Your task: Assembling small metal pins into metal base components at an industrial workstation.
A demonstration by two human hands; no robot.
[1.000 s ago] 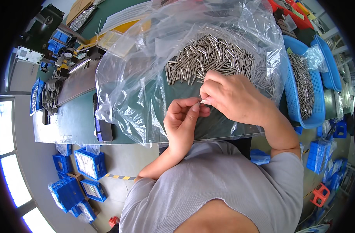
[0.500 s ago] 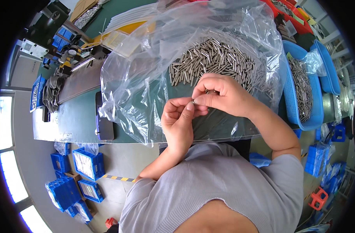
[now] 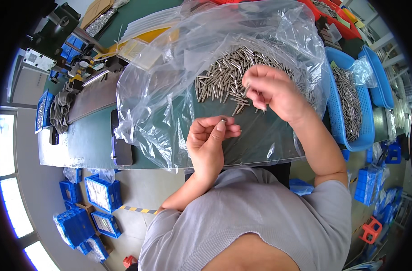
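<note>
The pins (image 3: 228,77) heaped before me are bare metal, smooth and bright, with a dull silver gleam; the bag (image 3: 170,86) beneath them is clear thin plastic, glossy and crinkled; the table (image 3: 91,135) is covered in a matt dark green mat; the basket (image 3: 339,122) beside me is blue moulded plastic, perforated and slightly shiny; my shirt (image 3: 260,217) is soft grey ribbed knit cloth; the phone (image 3: 120,144) shows a glossy black face.

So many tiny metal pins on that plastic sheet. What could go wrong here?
The left hand pinches one small pin at its fingertips; it could slip and fall off the table edge. The right hand reaches into the loose pile of pins, and might scatter some. The crinkled plastic bag under them could shift and let pins roll.
</note>
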